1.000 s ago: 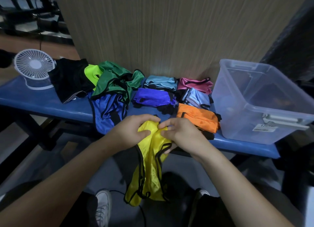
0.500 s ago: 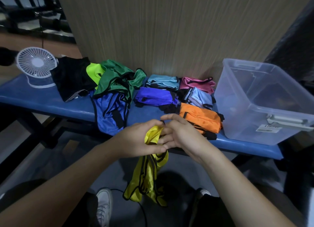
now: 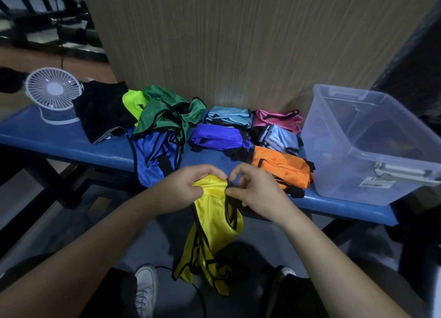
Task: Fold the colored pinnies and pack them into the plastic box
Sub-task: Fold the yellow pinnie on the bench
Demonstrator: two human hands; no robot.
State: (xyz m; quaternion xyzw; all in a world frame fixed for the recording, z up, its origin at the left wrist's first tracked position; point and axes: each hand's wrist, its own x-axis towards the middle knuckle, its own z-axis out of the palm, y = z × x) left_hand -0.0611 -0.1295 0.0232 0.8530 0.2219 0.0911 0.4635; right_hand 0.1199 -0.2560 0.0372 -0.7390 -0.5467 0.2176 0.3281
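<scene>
Against a beige wood-grain wall stands a long blue bench [image 3: 71, 143] carrying folded and loose coloured pinnies, a small white desk fan [image 3: 53, 93] and a clear plastic storage box [image 3: 372, 165] at its right end. Before the bench, the left hand [image 3: 181, 191] grips a shiny yellow black-trimmed pinny [image 3: 212, 224] at its top; the right hand [image 3: 257, 191] pinches its black strap, cloth hanging toward the floor

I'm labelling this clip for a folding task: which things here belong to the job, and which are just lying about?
Part of the job:
- yellow pinny, held by the left hand and right hand
- folded pinnies: orange, purple, light blue, pink
- unfolded heap: green, blue
- plastic box

Lying about:
- white fan
- blue bench
</scene>
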